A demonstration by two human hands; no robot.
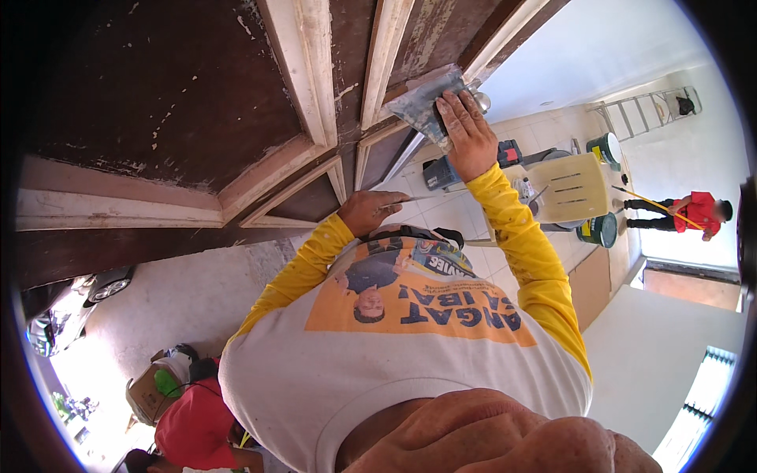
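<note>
The right hand (467,134) is reaching up and pressing a grey, crumpled sheet of sandpaper (430,98) flat against the brown wooden door (173,87). Its fingers are lying spread on the sheet, holding it to the wood rather than closing around it. The sheet is sitting right under that hand, near the door's edge and just beside a round silver knob (480,100). The left hand (369,211) is lower down and closer to the body. It is closed around a thin metal tool (404,202), and the tool's long side is pointing out toward the right. So the right hand is the one on the sheet, and the left hand is well apart from it, down below. Both arms are wearing yellow sleeves. The door is showing pale raised strips and many spots where the paint is chipped. Past the door, on the white tiled floor (441,213), a pale plastic chair (572,188) is standing with green buckets (605,148) near it. Farther off, a person in a red shirt (698,211) is holding a long stick. A ladder (646,106) is leaning by the wall.
</note>
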